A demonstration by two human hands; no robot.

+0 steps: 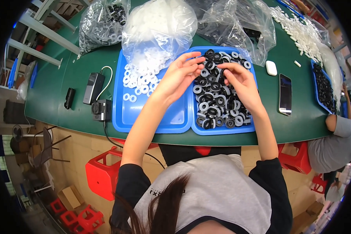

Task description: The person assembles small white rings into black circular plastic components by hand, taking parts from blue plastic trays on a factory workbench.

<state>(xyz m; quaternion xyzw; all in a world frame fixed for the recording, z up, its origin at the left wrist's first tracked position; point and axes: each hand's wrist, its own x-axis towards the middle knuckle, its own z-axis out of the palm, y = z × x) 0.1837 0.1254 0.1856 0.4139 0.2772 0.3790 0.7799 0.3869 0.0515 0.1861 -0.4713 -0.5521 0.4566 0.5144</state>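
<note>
My left hand (pixel 179 78) hovers over the inner edges of two blue trays, palm turned to the right. Its fingers are bent with the tips close together; what they hold, if anything, is too small to make out. Above the right-hand tray (pixel 222 132), my right hand (pixel 241 84) pinches a small black ring (pixel 224 74) between thumb and forefinger. Beneath it lie many black rings, several paired with pale grey ones (pixel 204 106). White flat washers (pixel 145 80) spill from a clear bag into the left-hand tray (pixel 152 126).
Clear bags of rings (pixel 105 27), white washers (pixel 160 23) and dark parts (pixel 238 27) line the back. A phone (pixel 285 94) and white case (pixel 271 68) lie right; a black device (pixel 93 88) and adapter (pixel 101 110) left. A co-worker (pixel 331 144) sits at far right.
</note>
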